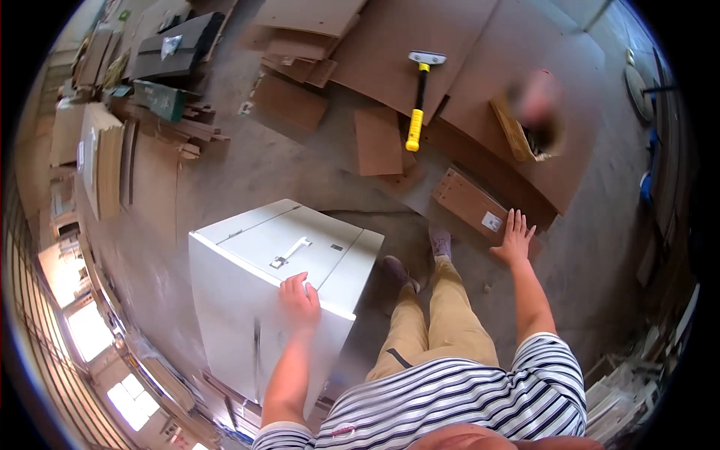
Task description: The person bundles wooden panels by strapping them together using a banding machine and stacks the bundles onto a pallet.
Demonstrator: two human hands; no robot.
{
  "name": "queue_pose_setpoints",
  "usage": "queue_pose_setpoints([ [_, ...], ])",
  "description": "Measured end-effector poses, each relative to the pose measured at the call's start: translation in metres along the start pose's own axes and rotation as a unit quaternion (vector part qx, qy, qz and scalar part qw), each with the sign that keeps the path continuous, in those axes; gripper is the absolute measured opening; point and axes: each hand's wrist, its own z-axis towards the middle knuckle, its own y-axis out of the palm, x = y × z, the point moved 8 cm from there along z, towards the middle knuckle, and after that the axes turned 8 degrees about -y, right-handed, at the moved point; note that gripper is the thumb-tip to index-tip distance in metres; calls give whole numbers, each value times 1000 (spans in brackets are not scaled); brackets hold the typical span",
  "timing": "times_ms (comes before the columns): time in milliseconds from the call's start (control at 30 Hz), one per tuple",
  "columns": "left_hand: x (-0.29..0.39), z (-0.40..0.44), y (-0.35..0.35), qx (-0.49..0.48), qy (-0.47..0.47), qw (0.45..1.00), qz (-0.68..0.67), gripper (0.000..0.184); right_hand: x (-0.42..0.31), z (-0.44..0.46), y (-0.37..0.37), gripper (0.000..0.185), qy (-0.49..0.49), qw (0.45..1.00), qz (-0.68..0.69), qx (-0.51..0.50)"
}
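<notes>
My left hand [298, 296] lies on the white cabinet's [270, 244] near edge; my right hand [516, 238], well apart, spreads empty beside the carton [469, 199]. The cabinet sits front-left, its near edge slanting toward my legs [431, 326], left hand nearer. The scraper [415, 127] points away, ahead on the boards [390, 52], the carton between it and my right hand.

The left hand [300, 295] has its fingers close together and slightly bent, its forearm behind it. The right hand [514, 238] reaches farther forward, open, fingers spread, its arm stretched out.
</notes>
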Motion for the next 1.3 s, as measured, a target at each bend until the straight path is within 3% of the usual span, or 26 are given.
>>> queue_pose_setpoints([
  [33, -1, 0, 0, -1, 4, 1000, -1, 23, -17, 8, -5, 126, -11, 1000, -2, 7],
  [133, 0, 1, -3, 8, 8, 1000, -12, 23, -87, 28, -42, 106, -149, 961, 114, 205],
  [233, -4, 0, -1, 5, 2, 1000, -13, 22, -168, 50, -70, 79, -215, 917, 260, 212],
  [267, -6, 0, -2, 15, -7, 1000, -12, 22, -197, 59, -73, 75, -262, 903, 250, 230],
  [400, -8, 1, -1, 10, -5, 1000, -22, 20, -303, 95, -104, 87, -310, 906, 211, 196],
  [467, -9, 1, -2, 11, 0, 1000, -29, 19, -329, 118, -124, 105, -212, 955, 127, 165],
  [500, -10, 1, -1, 9, -5, 999, -33, 18, -342, 130, -132, 105, -213, 954, 127, 167],
  [567, -12, 0, 1, 9, -8, 999, -35, 16, -337, 154, -126, 120, -57, 983, 153, 79],
  [667, -13, 0, 0, 21, -6, 999, -44, 16, -338, 159, -127, 122, -7, 993, 112, 28],
  [733, -13, 0, -2, 31, -3, 998, -53, 16, -334, 158, -121, 117, -4, 993, 114, 28],
  [833, -13, 2, -4, 36, -3, 997, -64, 16, -329, 153, -111, 115, -146, 987, 58, 38],
  [1000, -9, 0, -4, 28, -10, 997, -71, 17, -311, 149, -105, 117, -101, 993, 42, 34],
  [1067, -9, 1, -4, 15, -11, 998, -61, 16, -309, 154, -99, 118, -23, 992, 123, 25],
  [1300, -8, 0, -1, 3, 3, 997, -71, 18, -293, 136, -88, 118, -14, 990, 116, 77],
])
